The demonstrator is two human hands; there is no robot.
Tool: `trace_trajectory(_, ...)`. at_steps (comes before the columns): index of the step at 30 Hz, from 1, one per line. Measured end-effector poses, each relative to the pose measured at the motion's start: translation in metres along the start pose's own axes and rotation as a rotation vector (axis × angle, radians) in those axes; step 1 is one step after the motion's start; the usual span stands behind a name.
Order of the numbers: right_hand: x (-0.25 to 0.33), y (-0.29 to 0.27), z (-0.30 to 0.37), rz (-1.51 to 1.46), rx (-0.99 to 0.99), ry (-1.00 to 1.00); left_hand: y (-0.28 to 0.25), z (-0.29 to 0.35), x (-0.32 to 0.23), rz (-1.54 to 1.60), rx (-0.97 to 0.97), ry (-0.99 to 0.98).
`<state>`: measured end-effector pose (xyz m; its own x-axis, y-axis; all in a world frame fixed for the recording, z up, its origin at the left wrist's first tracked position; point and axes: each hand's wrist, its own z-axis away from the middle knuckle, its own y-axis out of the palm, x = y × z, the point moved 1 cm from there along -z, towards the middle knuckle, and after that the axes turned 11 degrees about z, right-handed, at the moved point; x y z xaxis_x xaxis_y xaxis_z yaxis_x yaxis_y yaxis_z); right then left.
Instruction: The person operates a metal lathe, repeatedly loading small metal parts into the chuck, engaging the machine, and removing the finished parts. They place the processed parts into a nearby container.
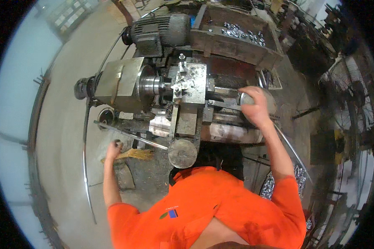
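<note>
In front of me stands a small lathe with a steel chuck and a square metal tool post block beside it. At the right end of the machine, my right hand is curled over the rim of a round metal handwheel. To the left, away from the machine's bed, my left hand is closed, with a small dark thing at its fingers that I cannot make out. Close to that hand a long metal lever slants toward a round metal disc at the machine's front.
An electric motor sits behind the lathe. Next to it, a rusty metal tray holds several small shiny parts. More shiny parts lie low at my right. A straw broom rests on the floor near my left hand. Long rods lean at the left.
</note>
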<state>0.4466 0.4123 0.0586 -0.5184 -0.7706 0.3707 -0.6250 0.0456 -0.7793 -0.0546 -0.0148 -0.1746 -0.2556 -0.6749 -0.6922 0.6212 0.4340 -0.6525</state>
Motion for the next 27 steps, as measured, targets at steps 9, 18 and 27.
trace_trajectory(9, 0.127, 0.124, -0.103, -0.042, 0.287, -0.360, -0.146, 0.107, -0.107, -0.274, -0.668, 0.186)
trace_trajectory(18, 0.163, 0.156, -0.111, 0.091, 0.551, -0.239, -0.147, 0.098, -0.034, -0.084, -0.554, -0.138)
trace_trajectory(27, 0.162, 0.166, -0.116, 0.145, 0.531, -0.297, -0.163, 0.094, -0.045, -0.135, -0.559, -0.248)
